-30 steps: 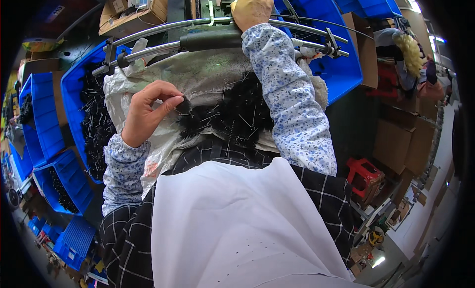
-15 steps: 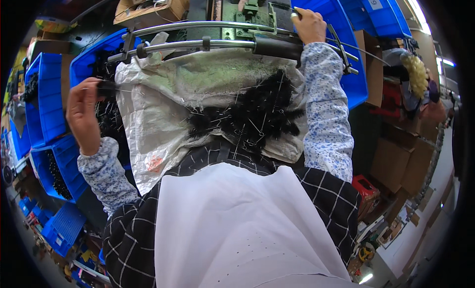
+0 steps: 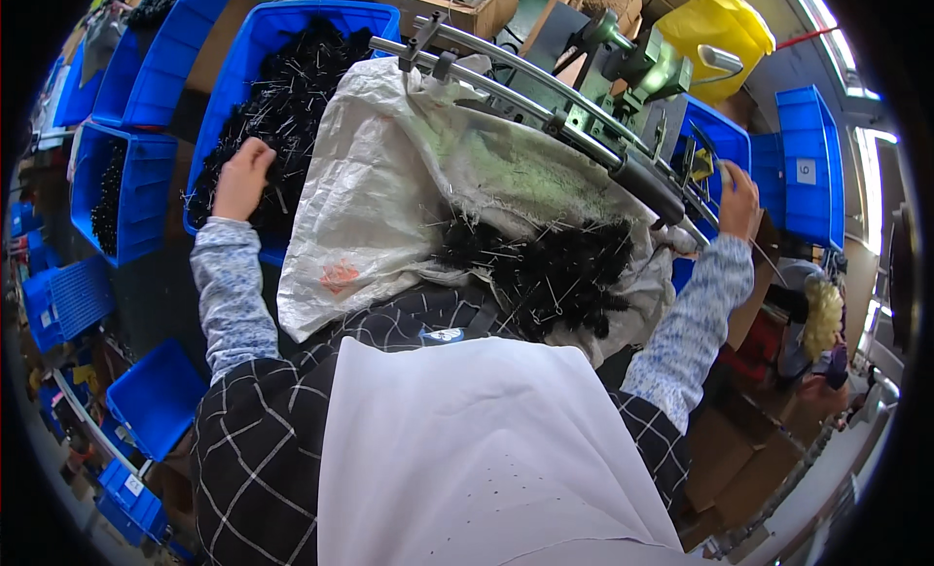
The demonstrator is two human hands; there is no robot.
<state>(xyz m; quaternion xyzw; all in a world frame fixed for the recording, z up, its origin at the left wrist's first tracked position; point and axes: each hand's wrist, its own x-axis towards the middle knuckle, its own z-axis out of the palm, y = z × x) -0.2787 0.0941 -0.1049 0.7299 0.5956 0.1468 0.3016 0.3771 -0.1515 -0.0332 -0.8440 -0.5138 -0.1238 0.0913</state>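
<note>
My left hand is over the near edge of a pile of black wire-handled brushes in a blue bin. Its fingers are loosely bent and slightly apart, with no brush visible in them. At the right, my right hand is closed round the pale end of a lever beside the green bench machine. More black brushes with thin metal stems lie heaped on a white woven sack spread over my lap. The sack's far edge hangs by the machine's metal rails.
Blue bins stand at the left, one with small black pieces. Another blue bin is at the far right, near a yellow bag. A cardboard box sits behind the rails. A blond-haired person is at the right.
The view has turned, shifting the machine to the right. My left hand has moved over the brush bin, and the brush it held no longer shows in it. My right hand stays on the lever.
</note>
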